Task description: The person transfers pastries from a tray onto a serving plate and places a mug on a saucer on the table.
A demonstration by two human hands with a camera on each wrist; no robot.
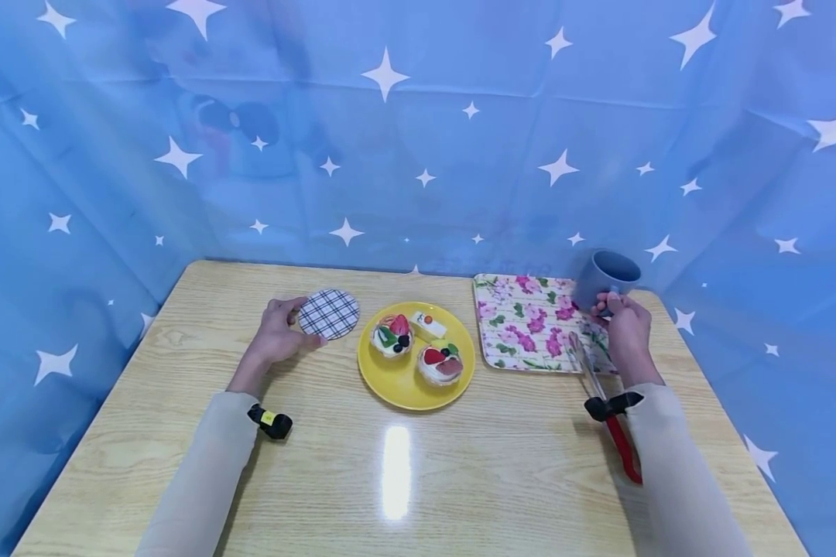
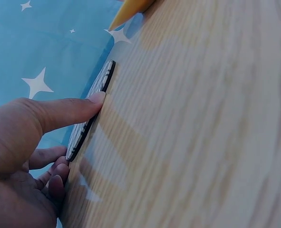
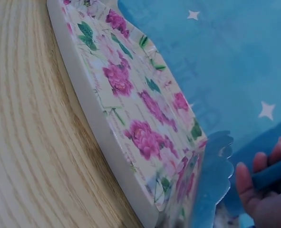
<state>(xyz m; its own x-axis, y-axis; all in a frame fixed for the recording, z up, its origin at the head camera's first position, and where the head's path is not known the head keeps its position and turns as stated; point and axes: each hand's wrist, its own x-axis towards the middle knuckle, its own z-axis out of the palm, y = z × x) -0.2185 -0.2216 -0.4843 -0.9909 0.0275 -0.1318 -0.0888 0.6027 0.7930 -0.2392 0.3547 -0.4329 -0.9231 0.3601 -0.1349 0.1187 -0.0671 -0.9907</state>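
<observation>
My left hand [image 1: 276, 333] grips a round plaid coaster [image 1: 329, 314] by its rim, thumb on the near side and fingers at the left. In the left wrist view the coaster [image 2: 92, 111] lies flat at or just above the wood; I cannot tell which. At the tray's back right corner, my right hand [image 1: 629, 329] holds a blue-grey mug [image 1: 587, 288] by its handle. The mug is upright with a slight tilt, and whether it touches the tray is unclear. In the right wrist view, curled fingers [image 3: 246, 183] wrap the mug's handle [image 3: 272, 174].
A yellow plate [image 1: 390, 387] with two fruit tarts and a small cake slice stands mid-table. Right of it lies a floral tray [image 1: 508, 329]. Red-handled tongs [image 1: 621, 445] rest with their metal end on the tray, partly under my right wrist. A starry blue curtain [image 1: 418, 209] hangs behind.
</observation>
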